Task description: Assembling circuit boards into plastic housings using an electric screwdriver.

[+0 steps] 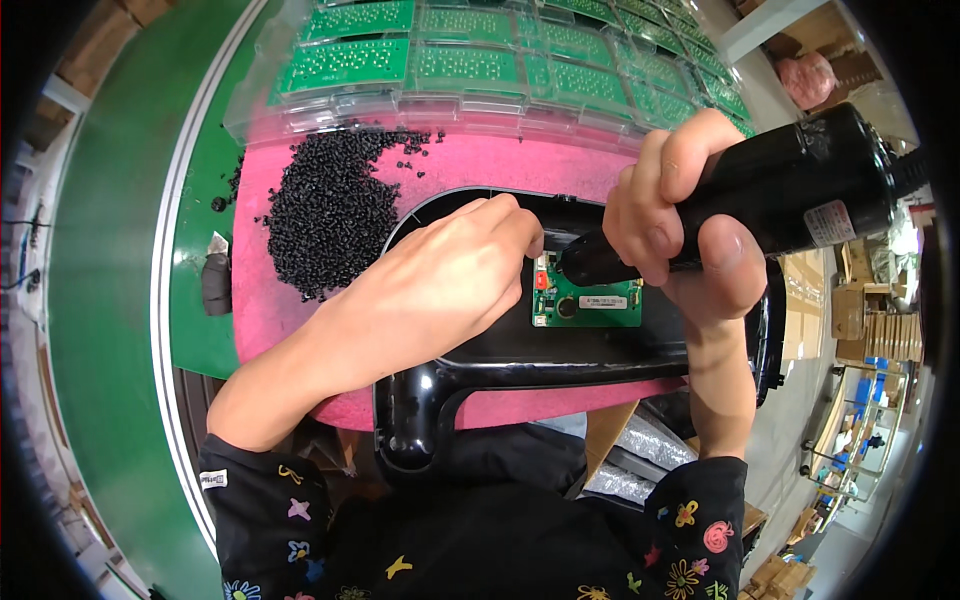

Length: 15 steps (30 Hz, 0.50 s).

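My right hand point(690, 215) is wrapped round a black electric screwdriver point(790, 175). The tool slants down to the left, its tip end over the upper part of a green circuit board point(610, 318). That board lies inside a black plastic housing point(540, 375), which has a rounded handle-like end at the lower left. Beside the board's left edge is my left hand point(455, 270), fingers curled and closed, back of the hand upward. Whatever its fingertips hold, if anything, is hidden. A red connector point(542, 280) shows on the board close to these fingers.
A heap of small black screws point(330, 215) covers the left of the pink mat point(500, 160). Behind it, clear plastic trays point(470, 108) hold several green circuit boards. A green surface point(110, 300) with a white edge strip runs along the left. Boxes point(890, 335) stand at the right.
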{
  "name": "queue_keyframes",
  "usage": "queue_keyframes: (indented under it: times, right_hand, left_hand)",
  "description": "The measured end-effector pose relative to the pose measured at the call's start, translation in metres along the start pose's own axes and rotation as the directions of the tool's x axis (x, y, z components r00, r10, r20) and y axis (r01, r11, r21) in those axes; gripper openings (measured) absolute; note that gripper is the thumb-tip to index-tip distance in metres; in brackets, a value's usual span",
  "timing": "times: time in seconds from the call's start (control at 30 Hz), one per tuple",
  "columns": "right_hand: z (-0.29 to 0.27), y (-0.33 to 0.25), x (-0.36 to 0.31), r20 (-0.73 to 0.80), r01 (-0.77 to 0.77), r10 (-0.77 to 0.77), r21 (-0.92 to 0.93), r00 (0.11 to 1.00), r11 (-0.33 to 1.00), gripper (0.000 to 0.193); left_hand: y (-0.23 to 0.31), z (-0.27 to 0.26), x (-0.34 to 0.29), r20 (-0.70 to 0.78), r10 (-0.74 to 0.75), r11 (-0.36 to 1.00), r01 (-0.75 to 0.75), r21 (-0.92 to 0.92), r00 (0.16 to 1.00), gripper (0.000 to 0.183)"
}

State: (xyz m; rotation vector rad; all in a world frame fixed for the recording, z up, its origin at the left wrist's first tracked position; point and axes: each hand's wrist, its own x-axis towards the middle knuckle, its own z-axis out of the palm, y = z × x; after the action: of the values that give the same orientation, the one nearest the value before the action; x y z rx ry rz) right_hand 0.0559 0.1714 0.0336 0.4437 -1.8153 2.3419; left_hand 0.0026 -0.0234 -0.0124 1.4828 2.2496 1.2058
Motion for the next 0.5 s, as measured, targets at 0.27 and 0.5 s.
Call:
queue_keyframes:
  times: [0.27,0.5]
  right_hand:
    - [0.003,-0.007,0.001,-0.064,0.018,-0.029,-0.170,0.997,0.985,0.042]
    - [0.016,-0.003,-0.009,-0.027,0.301,-0.486,-0.754,0.874,0.584,0.089]
  left_hand:
    - [0.007,-0.009,0.010,0.054,-0.029,0.982,0.039,-0.185,0.998,0.029]
    - [0.021,-0.018,0.025,0.521,-0.154,0.613,0.494,-0.616,0.840,0.053]
